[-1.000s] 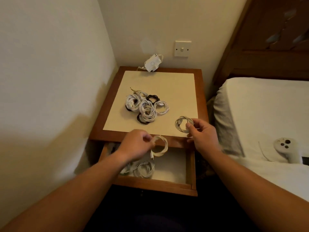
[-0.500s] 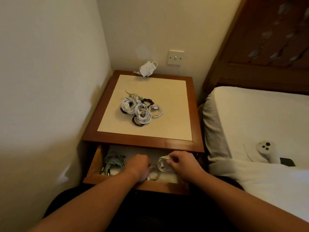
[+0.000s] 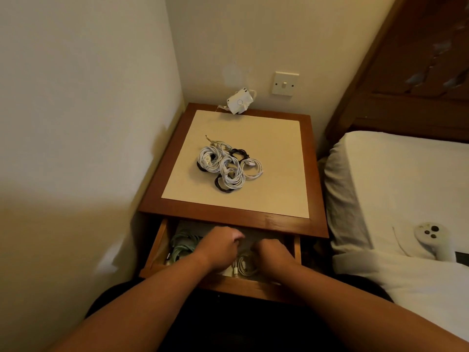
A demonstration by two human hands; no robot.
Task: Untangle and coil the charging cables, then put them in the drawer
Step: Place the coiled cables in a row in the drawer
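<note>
The open drawer (image 3: 155,250) of the nightstand holds a pale green coiled cable (image 3: 183,246) at its left and a white coiled cable (image 3: 245,267) near its front. Both of my hands reach into the drawer. My left hand (image 3: 220,247) hovers just left of the white coil with fingers loosely curled, and nothing shows in them. My right hand (image 3: 272,252) sits knuckles up over the coil's right edge, its fingertips hidden. A pile of coiled white and black cables (image 3: 228,166) lies on the nightstand top (image 3: 274,153).
A white charger block (image 3: 239,101) leans at the nightstand's back edge below a wall switch (image 3: 285,83). The wall runs close on the left. A bed (image 3: 396,179) stands on the right with a white controller (image 3: 431,240) on it.
Both hands came down from the nightstand's front edge into the drawer with a white coil each. The hands are now deeper in the drawer and a white coil lies between them.
</note>
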